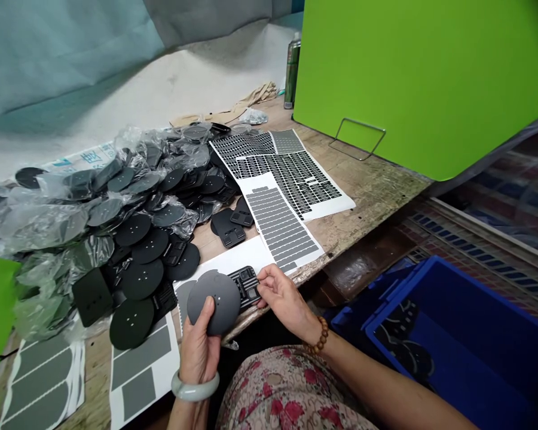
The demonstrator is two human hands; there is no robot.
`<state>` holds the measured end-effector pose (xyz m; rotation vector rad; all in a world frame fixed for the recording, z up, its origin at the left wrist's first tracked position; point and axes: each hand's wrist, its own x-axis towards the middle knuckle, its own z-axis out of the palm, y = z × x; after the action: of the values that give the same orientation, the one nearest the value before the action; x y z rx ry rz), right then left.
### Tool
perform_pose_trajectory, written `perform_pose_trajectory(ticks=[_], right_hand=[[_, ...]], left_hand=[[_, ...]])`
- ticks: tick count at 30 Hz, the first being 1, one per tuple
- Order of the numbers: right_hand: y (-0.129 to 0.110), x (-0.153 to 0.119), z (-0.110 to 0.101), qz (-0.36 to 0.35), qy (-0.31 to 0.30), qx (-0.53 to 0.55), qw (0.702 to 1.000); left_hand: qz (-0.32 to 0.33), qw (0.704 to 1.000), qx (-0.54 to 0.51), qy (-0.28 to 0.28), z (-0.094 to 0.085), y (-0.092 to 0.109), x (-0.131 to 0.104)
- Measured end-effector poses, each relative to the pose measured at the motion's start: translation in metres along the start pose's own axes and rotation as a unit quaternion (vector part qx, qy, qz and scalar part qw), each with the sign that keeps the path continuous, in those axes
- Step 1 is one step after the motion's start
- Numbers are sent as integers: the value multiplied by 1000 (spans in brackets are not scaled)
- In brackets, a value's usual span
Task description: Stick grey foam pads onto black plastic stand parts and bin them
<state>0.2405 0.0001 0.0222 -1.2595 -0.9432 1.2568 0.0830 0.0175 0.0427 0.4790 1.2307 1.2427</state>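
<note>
My left hand (201, 346) grips a round black base plate (215, 298), thumb on its top face and fingers beneath. Joined to or overlapping its right side is a black rectangular bracket (245, 285) with raised pads and slots. At that bracket's right edge, my right hand (281, 295) has thumb and fingers pinched together; whether a small piece is between them I cannot make out. Under the plate lies a white sheet (237, 255) with grey stickers. Beyond it, a sheet of grey strip stickers (278, 224) overlaps sheets of small black stickers (291, 173).
Many black discs and brackets, some in clear bags, form a pile (147, 245) on the left. More grey sticker sheets (45, 376) lie at front left. A green panel (412, 77) and a spray can (292, 70) stand behind. A blue bin (470, 334) is at right.
</note>
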Motion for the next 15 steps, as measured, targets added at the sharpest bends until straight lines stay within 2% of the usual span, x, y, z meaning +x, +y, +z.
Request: perform_pose_trajectory(ticks=[6,11,15], right_hand=[[9,2,8,5,43,47,998],[11,2,8,-34,78,41,996],[10,3,9,-43,71,67,994]], left_hand=[[0,1000,-9,-5,1,-4,-1],[10,1000,-11,-6,2,-11,-5],[17,1000,-14,-5,1,-15,-6]])
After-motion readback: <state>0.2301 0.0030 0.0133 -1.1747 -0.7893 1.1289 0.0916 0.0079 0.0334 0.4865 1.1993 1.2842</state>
